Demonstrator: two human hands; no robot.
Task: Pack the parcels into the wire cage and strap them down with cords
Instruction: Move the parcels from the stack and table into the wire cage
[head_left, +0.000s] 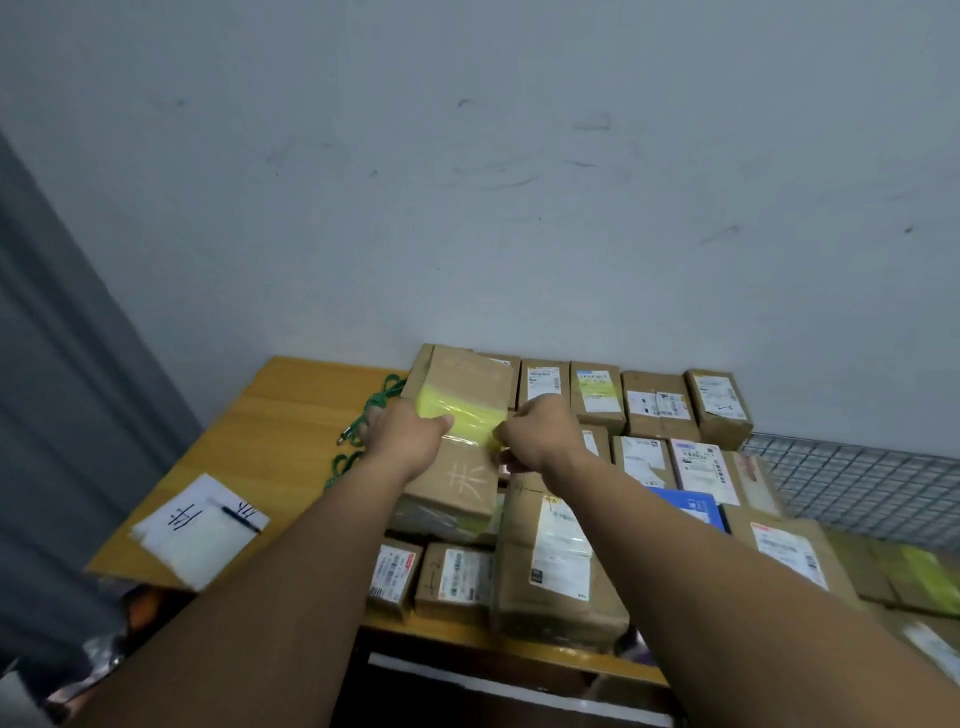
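A long cardboard parcel (460, 382) with a yellow tape band and white writing lies lifted over the stack on the wooden table (291, 410). My left hand (410, 434) grips its left edge, thumb on the yellow band. My right hand (535, 428) holds its right edge, fingers curled at the tape. Several other labelled cardboard parcels (558, 561) cover the table's right half. A green cord (376, 402) with a metal hook lies on the table behind my left hand. The wire cage (852, 483) shows at the right, with boxes in it.
White papers with a black pen (200, 522) lie on the table's left front corner. A grey wall stands close behind the table. A grey curtain or panel runs down the left side. A blue flat package (693, 506) sits among the boxes.
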